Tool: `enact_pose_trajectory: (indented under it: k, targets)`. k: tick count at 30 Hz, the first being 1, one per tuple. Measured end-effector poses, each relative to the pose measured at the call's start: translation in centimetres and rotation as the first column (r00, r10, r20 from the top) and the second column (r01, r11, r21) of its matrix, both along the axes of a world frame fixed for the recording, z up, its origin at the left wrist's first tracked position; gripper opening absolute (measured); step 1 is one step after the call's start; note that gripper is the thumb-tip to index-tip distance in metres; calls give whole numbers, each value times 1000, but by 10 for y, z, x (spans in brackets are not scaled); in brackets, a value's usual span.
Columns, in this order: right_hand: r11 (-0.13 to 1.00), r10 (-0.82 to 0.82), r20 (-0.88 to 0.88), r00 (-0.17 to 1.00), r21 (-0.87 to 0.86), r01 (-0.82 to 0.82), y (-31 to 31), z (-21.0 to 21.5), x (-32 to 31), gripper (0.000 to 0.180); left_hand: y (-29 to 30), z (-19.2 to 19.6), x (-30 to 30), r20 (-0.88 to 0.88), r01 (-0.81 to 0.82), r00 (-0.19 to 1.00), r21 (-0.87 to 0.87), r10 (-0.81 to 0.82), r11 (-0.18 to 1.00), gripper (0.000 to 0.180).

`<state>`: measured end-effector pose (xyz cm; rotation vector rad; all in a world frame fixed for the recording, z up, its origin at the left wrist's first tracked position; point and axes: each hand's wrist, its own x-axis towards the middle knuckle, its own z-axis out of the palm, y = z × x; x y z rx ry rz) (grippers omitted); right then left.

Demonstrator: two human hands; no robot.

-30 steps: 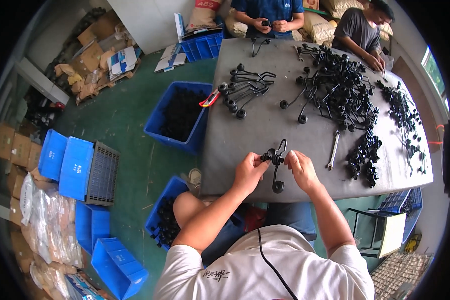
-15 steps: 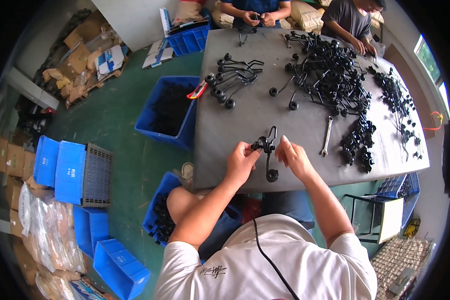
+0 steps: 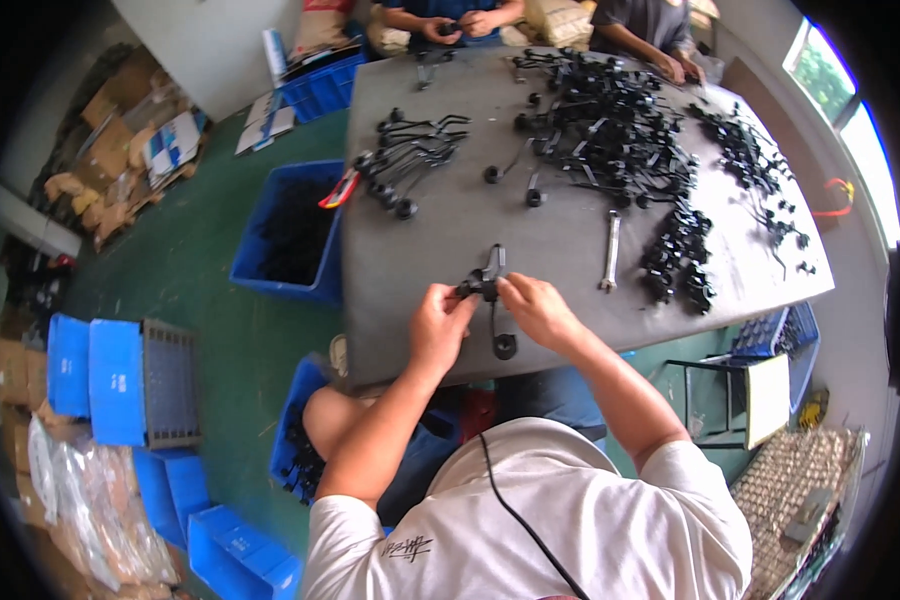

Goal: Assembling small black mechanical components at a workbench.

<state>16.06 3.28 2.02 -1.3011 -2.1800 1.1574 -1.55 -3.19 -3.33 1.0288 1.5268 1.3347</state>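
Observation:
Over the near edge of the table I hold a black bent-rod part [image 3: 505,346], with a round ring at its near end and a narrow loop at its far end. My left hand [image 3: 440,328] pinches the dark fitting around its middle from the left. From the other side, the fingertips of my right hand [image 3: 538,308] are closed against the same fitting. The fingers partly hide that middle section. To the right lies a silver wrench [image 3: 611,250], apart from my hands. Beyond it, similar black rod parts [image 3: 620,130] form a large heap.
Several black rods [image 3: 410,150] lie at the table's left, near a red cutter knife [image 3: 339,188]. Small black pieces [image 3: 677,260] are piled at right. A blue bin [image 3: 238,262] stands beside the grey table [image 3: 410,270]. Across it, two people handle parts.
My right hand's fingers, spread beside the part earlier, have closed in on its middle fitting. My left hand keeps its pinch. The whole view has shifted, so the table appears further left.

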Motion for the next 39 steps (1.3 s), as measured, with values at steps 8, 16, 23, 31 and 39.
enact_pose_trajectory:
  k: [8, 16, 23, 31, 39]
  targets:
    - [939, -187, -281, 941, -333, 87, -1, -23, 0, 38, -1, 9, 11, -98, -66, 992, 75, 73, 995, 23]
    - [766, -462, 351, 814, 621, 167, 55, -17, 76, 37, -1, 19, 9, -445, -100, 875, 218, 190, 971, 26]
    - [861, -468, 381, 798, 399, 315, 101, -47, 146, 42, 3, 14, 7, -474, -64, 872, 139, 123, 988, 31]
    - [952, -306, -475, 825, -176, 252, 46, -19, 89, 14, -1, 0, 6, -457, -61, 877, 195, 145, 979, 40]
    - [902, 11, -304, 952, 414, 121, -33, -35, 40, 15, -2, -1, 8, -473, -76, 868, 180, 154, 981, 42]
